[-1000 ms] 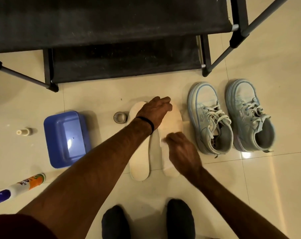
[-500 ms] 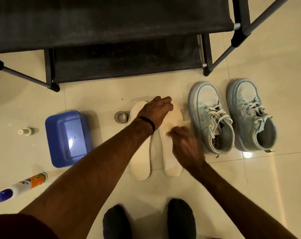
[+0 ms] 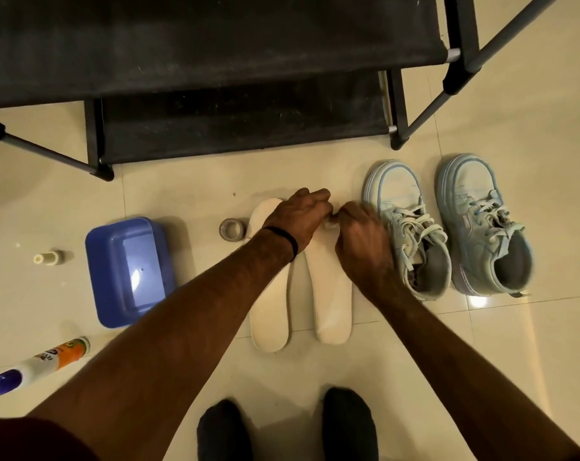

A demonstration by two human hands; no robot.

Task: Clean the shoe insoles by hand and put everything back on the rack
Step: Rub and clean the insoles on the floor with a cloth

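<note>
Two white insoles lie side by side on the tiled floor, the left insole (image 3: 270, 304) and the right insole (image 3: 331, 294). My left hand (image 3: 300, 216), with a black band at the wrist, presses down on the toe end of the right insole with bent fingers. My right hand (image 3: 360, 239) is blurred and pinches a small white wad (image 3: 330, 223) against that same toe end, right beside the left fingertips. A pair of pale blue sneakers, one (image 3: 410, 231) and the other (image 3: 481, 224), stands to the right of the insoles. The black shoe rack (image 3: 215, 61) is just beyond.
A blue plastic tub (image 3: 128, 271) sits left of the insoles. A grey tape roll (image 3: 232, 229) lies by the left insole's toe. A small bottle (image 3: 49, 257) and a cleaner bottle with a purple cap (image 3: 39, 364) lie at the far left. My dark-socked feet (image 3: 282, 427) are at the bottom.
My right hand has slid from the middle of the right insole up to its toe end, meeting the left hand. The left hand has stayed in place.
</note>
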